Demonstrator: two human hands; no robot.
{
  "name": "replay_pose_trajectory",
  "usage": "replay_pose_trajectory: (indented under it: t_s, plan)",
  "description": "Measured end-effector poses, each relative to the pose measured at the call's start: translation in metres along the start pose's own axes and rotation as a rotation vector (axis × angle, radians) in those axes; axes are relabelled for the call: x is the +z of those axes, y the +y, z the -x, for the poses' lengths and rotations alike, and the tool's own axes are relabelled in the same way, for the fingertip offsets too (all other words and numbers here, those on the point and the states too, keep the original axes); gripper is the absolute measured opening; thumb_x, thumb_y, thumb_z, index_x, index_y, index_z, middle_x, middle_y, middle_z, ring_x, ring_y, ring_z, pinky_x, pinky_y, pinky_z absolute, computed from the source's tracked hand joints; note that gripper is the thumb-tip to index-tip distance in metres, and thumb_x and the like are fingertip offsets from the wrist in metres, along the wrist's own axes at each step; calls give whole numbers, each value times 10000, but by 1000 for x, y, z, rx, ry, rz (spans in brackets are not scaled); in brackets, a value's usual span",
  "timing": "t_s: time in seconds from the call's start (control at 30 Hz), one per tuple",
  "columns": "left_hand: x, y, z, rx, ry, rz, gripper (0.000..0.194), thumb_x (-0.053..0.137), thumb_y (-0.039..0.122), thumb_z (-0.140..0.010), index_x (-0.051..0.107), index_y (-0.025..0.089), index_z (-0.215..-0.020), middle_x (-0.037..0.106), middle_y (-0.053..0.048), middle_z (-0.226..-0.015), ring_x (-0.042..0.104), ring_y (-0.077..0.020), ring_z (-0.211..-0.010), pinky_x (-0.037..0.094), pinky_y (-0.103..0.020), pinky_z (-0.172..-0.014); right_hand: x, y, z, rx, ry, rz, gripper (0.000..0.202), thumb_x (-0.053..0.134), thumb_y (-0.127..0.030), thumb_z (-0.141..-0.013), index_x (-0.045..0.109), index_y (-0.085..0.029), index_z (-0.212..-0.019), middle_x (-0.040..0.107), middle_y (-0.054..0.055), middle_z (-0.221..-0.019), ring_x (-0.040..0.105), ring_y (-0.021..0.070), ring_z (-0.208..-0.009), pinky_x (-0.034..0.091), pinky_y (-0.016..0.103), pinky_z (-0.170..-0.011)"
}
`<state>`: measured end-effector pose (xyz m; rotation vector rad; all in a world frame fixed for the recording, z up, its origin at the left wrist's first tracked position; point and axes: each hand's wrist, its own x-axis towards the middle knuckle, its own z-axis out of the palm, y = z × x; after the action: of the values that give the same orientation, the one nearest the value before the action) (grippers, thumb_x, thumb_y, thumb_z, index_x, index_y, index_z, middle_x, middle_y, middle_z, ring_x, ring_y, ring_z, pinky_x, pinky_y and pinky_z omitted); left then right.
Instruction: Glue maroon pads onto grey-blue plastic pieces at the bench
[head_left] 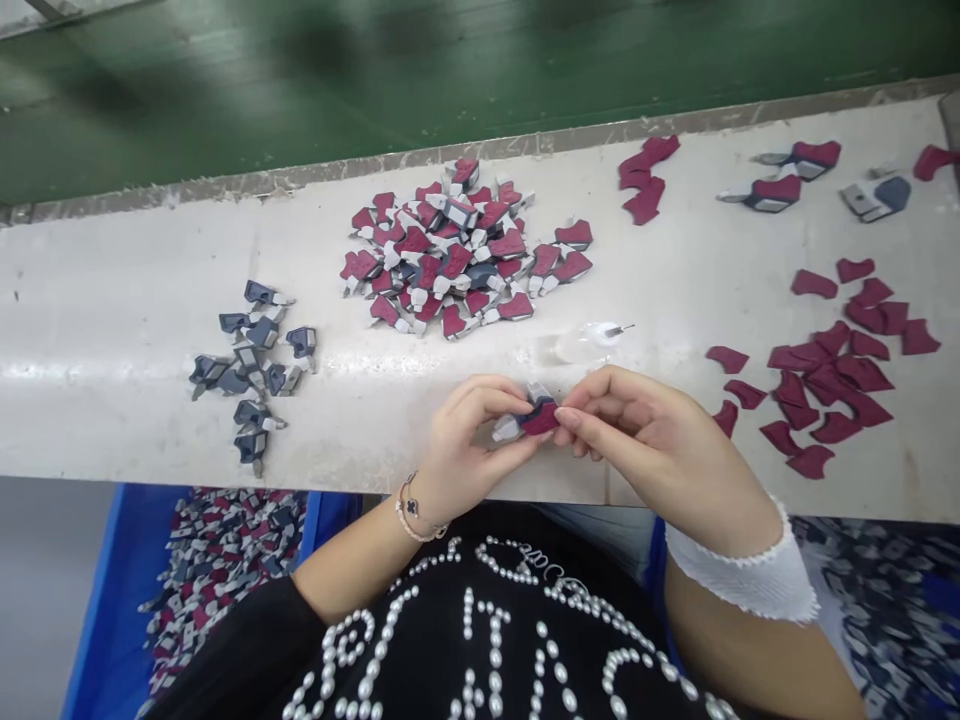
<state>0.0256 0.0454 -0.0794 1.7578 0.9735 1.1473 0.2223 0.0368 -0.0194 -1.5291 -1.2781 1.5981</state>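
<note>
Between my two hands, near the table's front edge, is a small plastic part (pixel 538 418) in dark blue and grey with a maroon piece on its face. My left hand (pixel 476 430) is closed, pinching it between thumb and fingers. From the other side, the thumb and fingertips of my right hand (pixel 626 420) press on the maroon end. Loose maroon pieces (pixel 832 370) lie scattered right of my right hand. Dark blue and grey parts without maroon (pixel 255 350) lie left of my left hand.
A heap of maroon-faced parts (pixel 442 250) lies at the table's back middle. A small pointed item (pixel 616 331) rests behind my hands. More parts (pixel 795 160) sit back right. Below the front edge stand a blue bin (pixel 101 600) of mixed parts and, right, many dark parts (pixel 900 600).
</note>
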Motion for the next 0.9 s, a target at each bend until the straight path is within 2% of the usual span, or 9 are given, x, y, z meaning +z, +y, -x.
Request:
replay_pose_trajectory:
  t_s: [0.2,0.4,0.57,0.67,0.73,0.9]
  plan:
    - [-3,1,-4,67,16,-89,293,842,227,-786,661,201,-1015,694,-31,-976,688,-144,-932,620,-288,-816,2,3,-4,-4,-13,-38,199,659,-396,-948,631,-210,-883,689,-15,-747,651,119,-684,524,249,-645]
    - [-6,4,-6,112,4,-105,305,850,229,-776,671,189,-1020,706,-30,-952,701,-140,-895,627,-269,-779,-1,2,-3,14,-76,37,239,613,-444,-964,608,-215,-896,699,18,-805,658,178,-754,507,319,-669]
    - [-8,8,-8,112,-37,-72,281,842,220,-783,676,200,-1009,713,-26,-947,705,-141,-880,631,-270,-766,-6,0,-1,-10,-120,70,291,605,-506,-959,590,-225,-886,633,-5,-767,588,162,-706,461,301,-627]
    - [-10,12,-8,108,-61,-39,294,850,247,-775,674,210,-1008,718,-25,-949,708,-145,-877,634,-274,-766,-8,-1,-1,-54,-208,24,285,534,-495,-1004,617,-227,-954,643,10,-874,598,168,-795,485,309,-714]
    - [-11,15,-8,114,-75,-28,299,854,251,-770,674,211,-1006,720,-26,-947,710,-148,-874,637,-278,-764,-8,-2,-1,-78,-267,9,304,493,-470,-1027,630,-216,-930,628,19,-895,590,169,-822,486,312,-752]
    - [-14,17,-7,145,-84,7,322,874,212,-740,686,186,-1001,724,-29,-952,715,-137,-877,638,-252,-784,-9,-3,-3,-113,-287,-34,279,550,-445,-1004,615,-210,-867,558,-2,-811,529,151,-754,450,289,-689]
